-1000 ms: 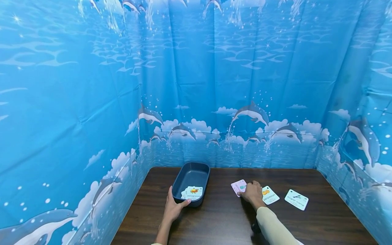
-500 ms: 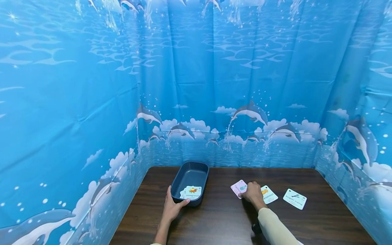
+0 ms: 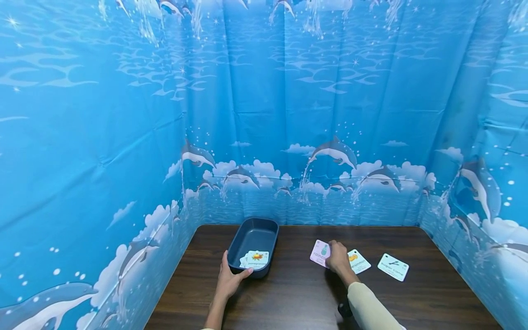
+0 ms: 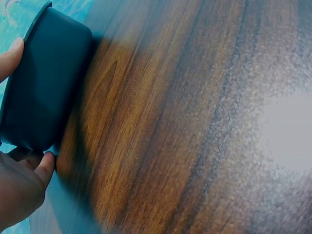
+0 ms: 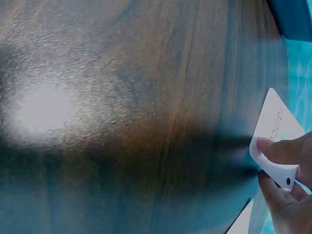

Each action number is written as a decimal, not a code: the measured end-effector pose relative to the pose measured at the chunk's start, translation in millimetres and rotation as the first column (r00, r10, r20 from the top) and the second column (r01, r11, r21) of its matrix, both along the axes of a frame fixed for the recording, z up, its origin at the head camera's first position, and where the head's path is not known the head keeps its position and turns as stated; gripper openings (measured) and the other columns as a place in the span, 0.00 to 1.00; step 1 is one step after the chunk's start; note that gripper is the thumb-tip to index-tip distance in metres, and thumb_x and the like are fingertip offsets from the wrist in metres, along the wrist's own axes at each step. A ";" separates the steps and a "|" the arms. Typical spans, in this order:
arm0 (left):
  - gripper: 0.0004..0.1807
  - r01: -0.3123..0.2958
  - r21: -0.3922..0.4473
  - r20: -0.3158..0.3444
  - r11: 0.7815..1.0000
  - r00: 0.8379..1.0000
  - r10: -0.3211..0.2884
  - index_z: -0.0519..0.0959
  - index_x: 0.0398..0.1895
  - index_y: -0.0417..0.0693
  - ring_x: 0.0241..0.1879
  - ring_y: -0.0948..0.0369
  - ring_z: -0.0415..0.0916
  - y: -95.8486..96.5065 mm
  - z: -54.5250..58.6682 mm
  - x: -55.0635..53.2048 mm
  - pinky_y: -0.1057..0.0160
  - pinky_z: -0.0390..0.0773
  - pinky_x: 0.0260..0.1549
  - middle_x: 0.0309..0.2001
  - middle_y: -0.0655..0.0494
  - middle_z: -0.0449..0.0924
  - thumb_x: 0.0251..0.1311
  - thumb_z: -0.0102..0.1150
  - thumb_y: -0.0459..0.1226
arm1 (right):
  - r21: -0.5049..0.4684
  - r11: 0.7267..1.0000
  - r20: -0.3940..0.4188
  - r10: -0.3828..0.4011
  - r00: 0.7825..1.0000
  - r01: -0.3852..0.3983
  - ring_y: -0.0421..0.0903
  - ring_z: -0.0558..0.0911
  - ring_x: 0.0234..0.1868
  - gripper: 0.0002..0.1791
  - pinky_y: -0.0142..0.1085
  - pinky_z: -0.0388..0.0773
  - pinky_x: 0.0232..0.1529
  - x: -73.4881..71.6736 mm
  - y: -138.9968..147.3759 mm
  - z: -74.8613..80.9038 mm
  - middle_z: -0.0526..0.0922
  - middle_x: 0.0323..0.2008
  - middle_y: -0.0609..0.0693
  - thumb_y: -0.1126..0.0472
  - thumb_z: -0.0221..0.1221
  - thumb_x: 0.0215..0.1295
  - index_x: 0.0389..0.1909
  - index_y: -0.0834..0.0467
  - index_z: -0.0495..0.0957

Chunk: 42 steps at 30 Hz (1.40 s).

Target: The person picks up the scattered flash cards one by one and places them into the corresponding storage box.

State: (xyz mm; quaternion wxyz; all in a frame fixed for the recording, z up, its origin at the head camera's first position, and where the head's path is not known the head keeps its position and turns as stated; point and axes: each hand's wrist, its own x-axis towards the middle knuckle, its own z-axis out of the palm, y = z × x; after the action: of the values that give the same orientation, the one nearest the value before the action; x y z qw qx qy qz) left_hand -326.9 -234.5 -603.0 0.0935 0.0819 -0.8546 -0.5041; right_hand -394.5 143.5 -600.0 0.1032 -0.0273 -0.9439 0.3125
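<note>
My left hand (image 3: 228, 280) grips the near end of a dark blue rectangular tray (image 3: 253, 239), thumb over the front rim and fingers along the left side. Inside the tray's near end lies a small stack of picture cards, a pomegranate card (image 3: 257, 259) on top. In the left wrist view the thumb and fingers sit at opposite edges of the tray (image 4: 48, 78). My right hand (image 3: 339, 259) pinches a pink card (image 3: 318, 252) reading "rainco…", the rest covered. The right wrist view shows the thumb on the card's (image 5: 279, 122) printed face and fingers behind, its edge tilted off the table.
A persimmon card (image 3: 359, 262) lies just right of my right hand, and a sugar cane card (image 3: 393, 267) lies farther right. The dark wooden table (image 3: 297, 298) meets a blue dolphin-print curtain (image 3: 264, 114) at the back and sides.
The pink card, flat on the table earlier, is now pinched and tilted up in my right hand. My left hand stays on the tray. The head view has shifted slightly.
</note>
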 end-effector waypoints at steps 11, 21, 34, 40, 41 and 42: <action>0.68 0.000 0.007 0.000 1.000 1.000 0.000 0.46 0.87 0.39 0.76 0.28 0.61 0.8 3.1 -0.3 0.28 0.66 0.71 0.79 0.23 0.56 0.53 0.83 0.48 | -0.044 0.999 -0.075 -0.003 0.997 0.000 0.62 0.84 0.45 0.24 0.57 0.83 0.50 7.2 6.6 4.9 0.87 0.48 0.70 0.75 0.68 0.53 0.54 0.74 0.81; 0.68 0.004 -0.007 0.004 1.000 1.000 -0.004 0.45 0.87 0.38 0.75 0.28 0.62 0.2 3.2 0.6 0.28 0.66 0.71 0.79 0.22 0.56 0.54 0.82 0.48 | -0.098 0.995 -0.054 0.003 0.999 -0.009 0.59 0.84 0.42 0.19 0.55 0.83 0.49 7.7 9.9 8.5 0.88 0.47 0.69 0.75 0.66 0.57 0.52 0.71 0.82; 0.68 -0.003 0.009 0.004 1.000 1.000 0.003 0.45 0.87 0.39 0.76 0.28 0.60 0.0 -2.2 -2.0 0.27 0.64 0.72 0.80 0.23 0.55 0.53 0.82 0.49 | -0.151 0.988 -0.079 0.004 0.997 -0.016 0.57 0.84 0.41 0.18 0.53 0.82 0.46 10.4 5.1 15.0 0.89 0.43 0.64 0.75 0.65 0.54 0.49 0.67 0.83; 0.67 -0.007 0.010 0.016 1.000 1.000 0.007 0.45 0.87 0.39 0.76 0.28 0.60 2.2 -0.6 -0.6 0.27 0.64 0.72 0.80 0.23 0.54 0.54 0.82 0.48 | -0.163 0.986 -0.103 0.012 0.995 -0.029 0.56 0.84 0.41 0.17 0.50 0.81 0.45 10.3 -1.6 20.0 0.89 0.42 0.64 0.74 0.66 0.57 0.49 0.67 0.83; 0.67 -0.006 0.007 0.014 1.000 1.000 0.006 0.45 0.86 0.38 0.76 0.27 0.60 2.2 -0.4 -0.6 0.26 0.65 0.71 0.79 0.22 0.55 0.54 0.82 0.48 | -0.169 0.985 -0.104 0.015 0.994 -0.032 0.56 0.84 0.40 0.17 0.50 0.81 0.44 10.4 -2.8 21.1 0.89 0.43 0.64 0.74 0.66 0.57 0.49 0.67 0.83; 0.67 -0.005 0.006 0.017 1.000 1.000 0.005 0.45 0.86 0.38 0.76 0.27 0.60 2.3 0.0 -0.6 0.26 0.65 0.71 0.80 0.22 0.55 0.54 0.82 0.48 | -0.177 0.984 -0.100 0.015 0.995 -0.033 0.56 0.84 0.41 0.17 0.51 0.81 0.45 10.7 -4.1 22.2 0.89 0.43 0.64 0.74 0.66 0.58 0.49 0.67 0.83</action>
State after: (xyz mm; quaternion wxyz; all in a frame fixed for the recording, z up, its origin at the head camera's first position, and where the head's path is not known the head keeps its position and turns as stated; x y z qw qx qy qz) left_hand -327.5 -232.2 -603.0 0.0875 0.0886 -0.8535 -0.5060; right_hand -383.7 139.4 -577.8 0.1429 -0.0096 -0.9061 0.3980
